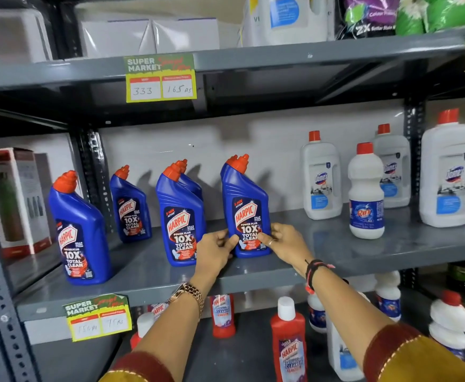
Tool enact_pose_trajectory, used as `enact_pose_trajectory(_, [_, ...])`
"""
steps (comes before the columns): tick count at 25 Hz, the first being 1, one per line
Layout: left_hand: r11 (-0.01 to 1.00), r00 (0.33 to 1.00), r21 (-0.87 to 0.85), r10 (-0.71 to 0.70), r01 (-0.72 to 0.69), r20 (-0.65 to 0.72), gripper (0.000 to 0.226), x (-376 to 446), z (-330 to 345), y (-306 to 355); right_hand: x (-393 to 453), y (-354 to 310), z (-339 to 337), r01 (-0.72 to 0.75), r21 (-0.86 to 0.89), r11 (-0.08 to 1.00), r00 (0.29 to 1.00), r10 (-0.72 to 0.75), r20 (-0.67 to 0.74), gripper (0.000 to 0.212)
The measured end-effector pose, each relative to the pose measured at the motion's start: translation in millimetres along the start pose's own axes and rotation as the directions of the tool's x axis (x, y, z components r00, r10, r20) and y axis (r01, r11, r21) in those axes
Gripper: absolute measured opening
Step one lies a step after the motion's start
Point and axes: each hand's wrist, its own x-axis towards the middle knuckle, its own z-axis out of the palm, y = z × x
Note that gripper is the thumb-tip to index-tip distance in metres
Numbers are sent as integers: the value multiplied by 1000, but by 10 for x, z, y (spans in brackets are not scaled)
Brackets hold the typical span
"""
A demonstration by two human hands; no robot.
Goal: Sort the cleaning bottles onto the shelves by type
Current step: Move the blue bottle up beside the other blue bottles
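Several blue Harpic bottles with red caps stand on the grey middle shelf [336,260]. I hold the rightmost blue Harpic bottle [246,199] upright on the shelf by its lower part: my left hand [216,250] grips its left side, my right hand [283,242] its right side. A second blue bottle stands right behind it. Further left stand another blue Harpic pair [180,213], a single one at the back [130,205] and one near the front edge [79,232]. White Domex bottles [321,177] and a white Rin bottle [366,191] stand to the right.
The lower shelf holds red Harpic bathroom cleaner bottles [289,346] and white bottles [449,318]. Price tags [161,78] hang on the shelf edges. A boxed flask [13,199] stands in the left bay. The top shelf carries boxes, a white jug and detergent bags.
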Motion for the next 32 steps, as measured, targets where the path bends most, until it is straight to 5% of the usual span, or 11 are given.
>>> enact_pose_trajectory(32, [988, 998, 150, 37, -30, -43, 41, -140, -20, 91, 66, 82, -12, -49, 25, 998, 999, 49, 21, 42])
